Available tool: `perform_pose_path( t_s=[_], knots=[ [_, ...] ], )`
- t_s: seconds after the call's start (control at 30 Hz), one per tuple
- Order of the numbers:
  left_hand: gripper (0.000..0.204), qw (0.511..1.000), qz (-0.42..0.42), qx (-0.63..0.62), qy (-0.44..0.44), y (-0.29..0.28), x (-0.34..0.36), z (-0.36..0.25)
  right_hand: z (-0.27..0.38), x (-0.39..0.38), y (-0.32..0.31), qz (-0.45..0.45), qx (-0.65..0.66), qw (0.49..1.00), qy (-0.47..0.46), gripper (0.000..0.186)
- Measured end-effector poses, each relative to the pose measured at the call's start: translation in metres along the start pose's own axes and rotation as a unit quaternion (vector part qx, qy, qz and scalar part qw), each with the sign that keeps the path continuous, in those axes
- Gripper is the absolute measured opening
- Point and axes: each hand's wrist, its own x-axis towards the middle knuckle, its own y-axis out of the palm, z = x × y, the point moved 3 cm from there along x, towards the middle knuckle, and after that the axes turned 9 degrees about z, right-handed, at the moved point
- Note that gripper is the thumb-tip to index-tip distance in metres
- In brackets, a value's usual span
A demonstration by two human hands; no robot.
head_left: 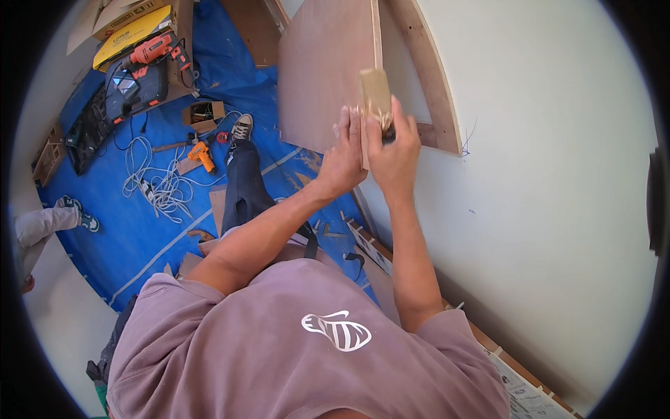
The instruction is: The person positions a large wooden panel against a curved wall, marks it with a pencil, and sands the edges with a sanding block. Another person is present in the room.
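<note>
My right hand (pixel 394 150) grips a pale wooden block tool (pixel 375 91), apparently a hand plane with shavings on it, over the edge of a plywood panel (pixel 321 70). Just left of it, my left hand (pixel 345 150) holds the panel near that edge, its fingertips partly hidden among light shavings. The panel stands upright beside a white wall (pixel 537 140), with a curved plywood frame (pixel 440 105) behind it.
Blue sheeting (pixel 132 237) covers the floor, with a coiled cable (pixel 164 195), orange tool (pixel 202 155), small box (pixel 202 115) and offcuts. A red drill (pixel 150 49) rests on cases at upper left. Another person's leg (pixel 49 223) is at far left.
</note>
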Motion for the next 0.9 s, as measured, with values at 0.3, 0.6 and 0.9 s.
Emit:
perform_pose_path(
  t_s=[0.3, 0.6, 0.9],
  knots=[
    [0.126, 1.0, 0.013, 0.015, -0.015, -0.007, -0.001, -0.006, -0.003, 0.23, 0.04, -0.057, -0.003, 0.998, -0.03, 0.039],
    [0.12, 0.997, -0.038, 0.047, 0.04, -0.005, -0.005, 0.006, -0.007, 0.232, 0.052, -0.016, -0.003, 0.999, -0.042, 0.053],
    [0.12, 0.999, -0.005, 0.033, 0.042, -0.002, -0.002, 0.015, -0.008, -0.15, -0.022, 0.066, 0.036, 0.996, 0.046, 0.063]
  ],
)
